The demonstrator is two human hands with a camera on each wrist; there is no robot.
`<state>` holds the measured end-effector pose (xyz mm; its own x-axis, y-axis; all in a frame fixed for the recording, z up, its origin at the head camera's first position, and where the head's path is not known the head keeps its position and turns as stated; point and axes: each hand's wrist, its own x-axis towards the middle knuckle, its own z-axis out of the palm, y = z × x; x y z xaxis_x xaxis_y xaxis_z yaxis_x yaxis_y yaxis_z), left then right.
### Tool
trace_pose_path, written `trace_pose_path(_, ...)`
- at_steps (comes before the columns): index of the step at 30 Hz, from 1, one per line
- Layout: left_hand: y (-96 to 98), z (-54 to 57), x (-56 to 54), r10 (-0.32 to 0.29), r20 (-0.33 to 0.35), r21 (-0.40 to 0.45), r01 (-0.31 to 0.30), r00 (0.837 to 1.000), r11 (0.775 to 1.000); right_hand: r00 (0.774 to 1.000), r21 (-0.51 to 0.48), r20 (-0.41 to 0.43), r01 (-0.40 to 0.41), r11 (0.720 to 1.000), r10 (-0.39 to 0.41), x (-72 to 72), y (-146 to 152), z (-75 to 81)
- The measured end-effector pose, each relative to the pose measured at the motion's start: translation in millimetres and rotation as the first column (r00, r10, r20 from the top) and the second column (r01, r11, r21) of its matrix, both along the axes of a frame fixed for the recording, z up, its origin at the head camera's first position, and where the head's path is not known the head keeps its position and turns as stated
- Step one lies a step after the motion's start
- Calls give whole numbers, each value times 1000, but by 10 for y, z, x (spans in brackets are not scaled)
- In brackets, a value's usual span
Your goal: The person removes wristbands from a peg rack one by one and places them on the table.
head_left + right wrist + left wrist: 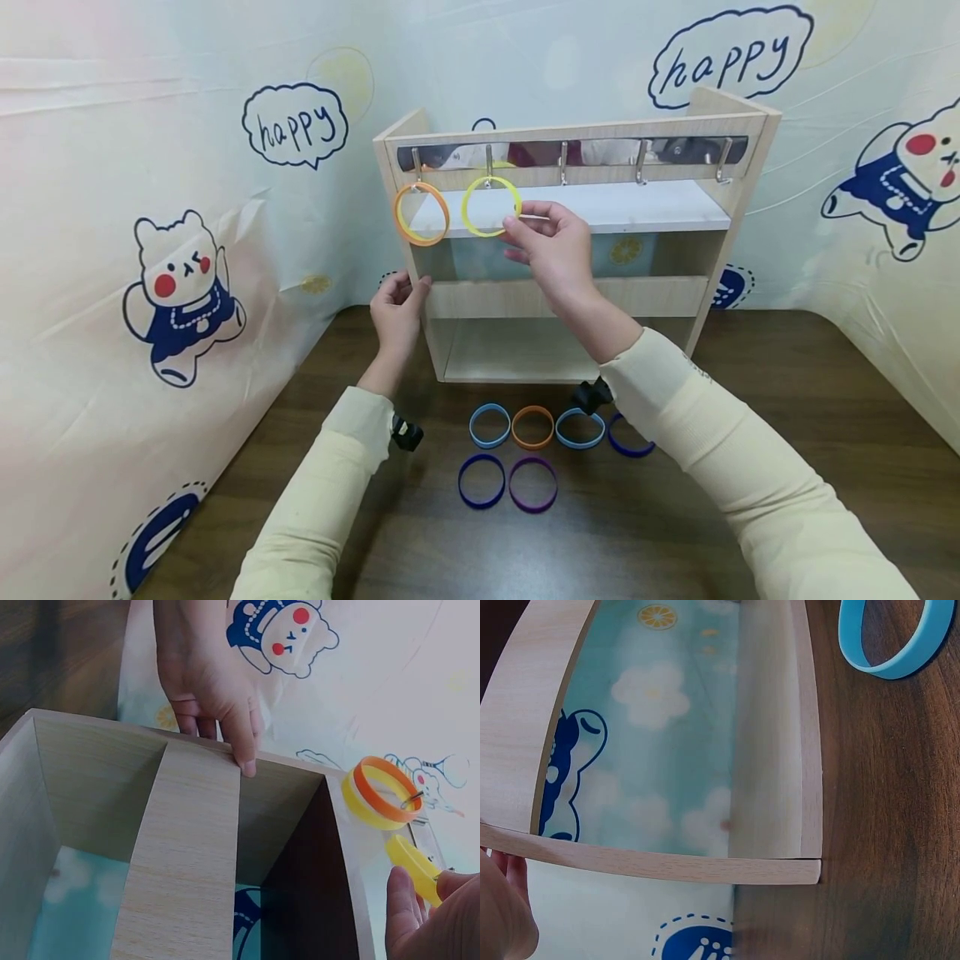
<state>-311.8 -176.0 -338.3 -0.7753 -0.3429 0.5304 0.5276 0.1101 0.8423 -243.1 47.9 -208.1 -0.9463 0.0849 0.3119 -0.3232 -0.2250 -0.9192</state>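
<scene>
My right hand pinches a yellow silicone wristband by its right side, in front of the second hook from the left. Whether the band's top is over that hook I cannot tell. From the leftmost hook hang an orange wristband and another yellow one, side by side. My left hand grips the left side panel of the wooden shelf, thumb at the front edge and fingers outside, as the right wrist view shows.
On the brown table before the shelf lie several wristbands: light blue, orange, another light blue, dark blue and purple. A metal strip carries the hooks. Patterned cloth hangs behind and beside.
</scene>
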Motion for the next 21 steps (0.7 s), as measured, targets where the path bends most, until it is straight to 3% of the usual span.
trace_pose_path(5,2,31,38,-18,12,-3,18,1000,1000,1000,-21,-13,-4,1000,4,23,1,25)
trace_pose_path(11,62,201,253,-33,25,-20,34,999,999,999,-45,-39,-16,999,14,84,17,44)
trace_pose_path(14,85,244,302,-27,34,-20,28,999,999,998,-41,-56,-26,999,24,132,34,49)
trace_pose_path(19,77,240,282,-31,38,-17,32,999,999,996,-33,-79,-39,999,37,234,76,48)
trace_pose_path(21,53,189,220,-33,36,-10,34,999,999,995,-29,-91,-41,999,39,271,97,40)
